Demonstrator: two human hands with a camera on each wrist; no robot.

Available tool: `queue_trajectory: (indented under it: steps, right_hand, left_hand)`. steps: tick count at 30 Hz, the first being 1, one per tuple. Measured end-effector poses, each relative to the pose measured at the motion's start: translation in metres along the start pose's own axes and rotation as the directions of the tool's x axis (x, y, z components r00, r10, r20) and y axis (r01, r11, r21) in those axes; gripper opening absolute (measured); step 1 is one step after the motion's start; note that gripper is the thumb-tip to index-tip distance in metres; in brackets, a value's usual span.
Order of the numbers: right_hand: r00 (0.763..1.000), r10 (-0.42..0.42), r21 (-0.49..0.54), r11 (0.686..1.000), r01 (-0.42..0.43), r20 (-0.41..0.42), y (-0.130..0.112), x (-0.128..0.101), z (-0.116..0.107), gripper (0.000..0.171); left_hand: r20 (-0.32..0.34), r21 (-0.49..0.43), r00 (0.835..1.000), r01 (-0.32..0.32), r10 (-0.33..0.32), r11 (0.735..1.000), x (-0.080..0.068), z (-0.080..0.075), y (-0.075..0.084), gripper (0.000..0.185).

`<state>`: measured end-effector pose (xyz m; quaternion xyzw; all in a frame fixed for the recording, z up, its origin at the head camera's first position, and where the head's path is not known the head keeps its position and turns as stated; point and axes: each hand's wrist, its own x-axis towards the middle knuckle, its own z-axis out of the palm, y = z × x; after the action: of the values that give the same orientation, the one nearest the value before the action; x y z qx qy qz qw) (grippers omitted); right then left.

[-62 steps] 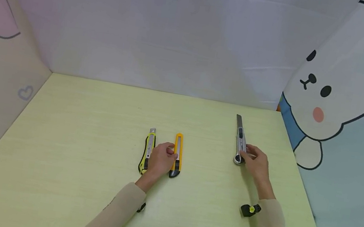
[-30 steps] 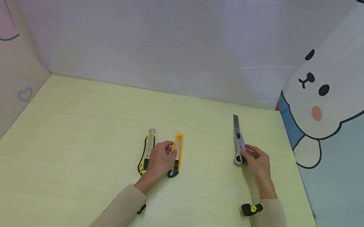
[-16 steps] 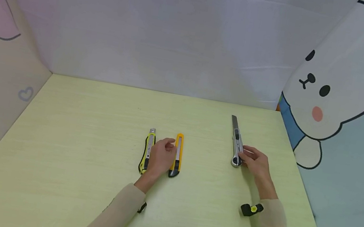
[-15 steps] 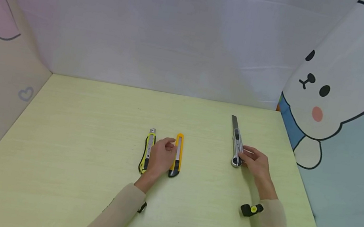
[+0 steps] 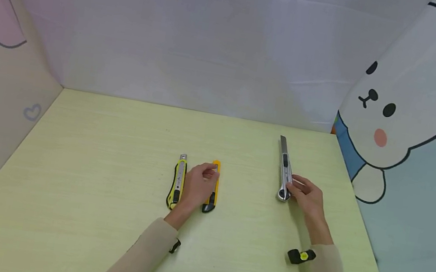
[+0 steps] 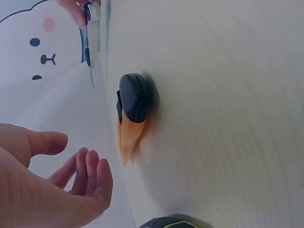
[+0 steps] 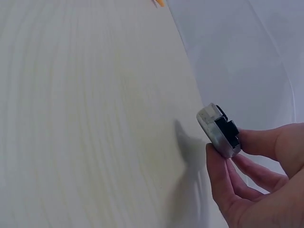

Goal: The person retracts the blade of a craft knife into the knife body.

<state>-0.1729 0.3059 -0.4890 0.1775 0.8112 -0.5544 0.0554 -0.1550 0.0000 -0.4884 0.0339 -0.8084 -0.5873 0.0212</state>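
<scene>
Head view: my right hand [image 5: 306, 200] pinches the near end of the silver knife [image 5: 284, 171], far right on the table [image 5: 78, 170]. My left hand [image 5: 198, 188] hovers loosely open over the orange knife [image 5: 212, 198] at centre, gripping nothing; the yellow knife [image 5: 177, 181] lies just left.

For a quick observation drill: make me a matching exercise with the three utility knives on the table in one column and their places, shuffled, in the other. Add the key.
Things:
1. yellow-and-black knife
2. orange knife
3. silver knife

Places:
A. under the fingers of the left hand
B. at the fingertips of the right hand, blade out
C. leftmost on the table

Pairs: 1-C, 2-A, 3-B
</scene>
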Motion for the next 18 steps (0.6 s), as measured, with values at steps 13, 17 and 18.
queue_trajectory:
  steps: [13,17,18]
  right_hand:
    - [0.999,-0.050,0.079,0.996,0.049,0.000,-0.005,-0.015,0.007,0.052]
    - [0.998,-0.067,0.108,0.992,0.065,0.010,-0.009,-0.020,0.009,0.053]
    - [0.997,-0.071,0.112,0.991,0.069,0.012,-0.010,-0.022,0.009,0.053]
  left_hand:
    - [0.031,-0.047,0.999,-0.025,0.027,0.999,-0.002,0.004,0.009,0.024]
    - [0.031,-0.059,0.999,-0.039,0.041,0.998,-0.002,0.007,0.010,0.024]
    - [0.028,-0.059,0.999,-0.044,0.046,0.997,-0.002,0.008,0.011,0.023]
